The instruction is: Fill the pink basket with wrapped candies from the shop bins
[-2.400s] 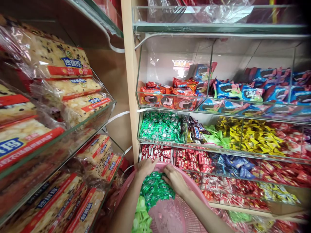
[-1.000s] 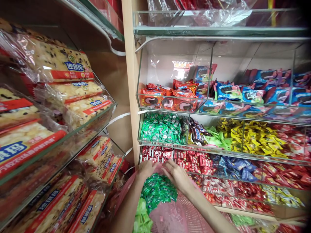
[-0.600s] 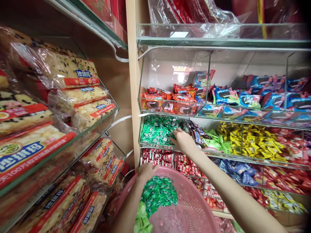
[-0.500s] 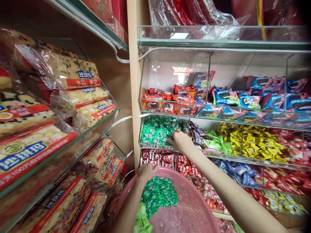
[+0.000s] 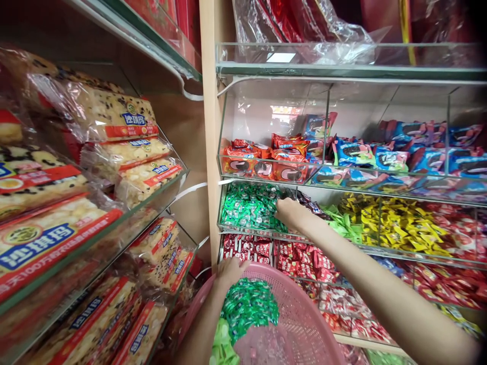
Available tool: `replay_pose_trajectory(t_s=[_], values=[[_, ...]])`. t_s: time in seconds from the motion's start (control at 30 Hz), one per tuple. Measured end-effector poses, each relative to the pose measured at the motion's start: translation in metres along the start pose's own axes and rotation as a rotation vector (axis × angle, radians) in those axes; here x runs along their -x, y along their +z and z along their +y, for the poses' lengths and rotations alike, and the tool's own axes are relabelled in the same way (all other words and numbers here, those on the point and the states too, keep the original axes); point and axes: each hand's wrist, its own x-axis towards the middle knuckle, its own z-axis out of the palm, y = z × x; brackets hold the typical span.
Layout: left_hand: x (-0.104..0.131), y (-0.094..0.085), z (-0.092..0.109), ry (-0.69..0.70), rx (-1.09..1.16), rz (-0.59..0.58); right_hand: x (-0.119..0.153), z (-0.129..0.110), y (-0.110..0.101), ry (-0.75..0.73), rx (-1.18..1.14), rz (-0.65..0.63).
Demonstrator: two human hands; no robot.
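Right hand (image 5: pixel 289 213) curled at three o'clock of shelved green packets (image 5: pixel 247 204), levelling, I judge; its hold hidden. Left hand (image 5: pixel 230 271) grips pink basket (image 5: pixel 304 306) at eleven o'clock. Next wants light touch.

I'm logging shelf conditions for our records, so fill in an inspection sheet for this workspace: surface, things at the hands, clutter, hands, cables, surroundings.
Surface: glass shelves, the lower ones divided into bins.
Things at the hands: green-wrapped candies in a bin; pink basket with more green candies and light-green packets.
Clutter: crumpled clear plastic on the top shelf.
Hands: left hand on the basket's far rim; right hand at the right side of the green candy bin, fingers partly hidden, contents unclear.
Cables: white cord-like strips near the wooden post; purpose unclear.
Surroundings: wrapped pastry bars left, yellow-wrapped candies right.
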Motion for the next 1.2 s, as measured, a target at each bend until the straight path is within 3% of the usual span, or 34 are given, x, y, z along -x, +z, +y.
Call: replay_pose_trajectory(t_s=[0.17,0.37,0.53,0.63,0.73,0.87,1.2], values=[[0.000,0.000,0.001,-0.017,0.001,-0.009,-0.002,0.001,-0.009,0.021,0.008,0.067],[0.002,-0.003,0.002,-0.029,0.013,-0.018,-0.002,-0.008,-0.012,0.054,-0.006,0.001],[0.004,-0.006,0.003,-0.027,0.018,-0.024,-0.003,-0.019,0.000,0.018,0.014,0.087],[0.005,-0.007,0.004,-0.031,0.025,-0.028,-0.010,-0.021,0.007,-0.122,-0.014,0.156],[0.005,-0.007,0.003,-0.031,0.028,-0.025,-0.018,-0.022,0.011,-0.188,-0.073,0.096],[0.004,-0.005,0.002,-0.033,0.024,-0.012,-0.028,-0.019,0.018,-0.113,-0.094,-0.004],[0.004,-0.005,0.003,-0.018,0.018,-0.016,-0.034,-0.007,0.039,-0.242,-0.186,0.100]])
